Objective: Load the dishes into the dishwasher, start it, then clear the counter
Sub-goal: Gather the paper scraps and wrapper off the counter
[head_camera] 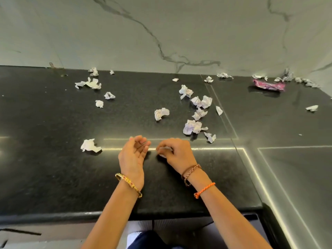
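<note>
Paper scraps (161, 113): light, soft, crumpled; scattered over the black table (53, 168); pinch any fold.
Right hand (177, 152): grip curled round one small scrap (164, 149).
Left hand (133, 153): palm up, loosely cupped, holding nothing.
Pink wrapper (269, 85): far right, thin, crinkly.

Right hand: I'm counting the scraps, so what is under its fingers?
The right hand pinches a white paper scrap over the black counter. Only its edge shows; the curled fingers cover the rest.
</note>
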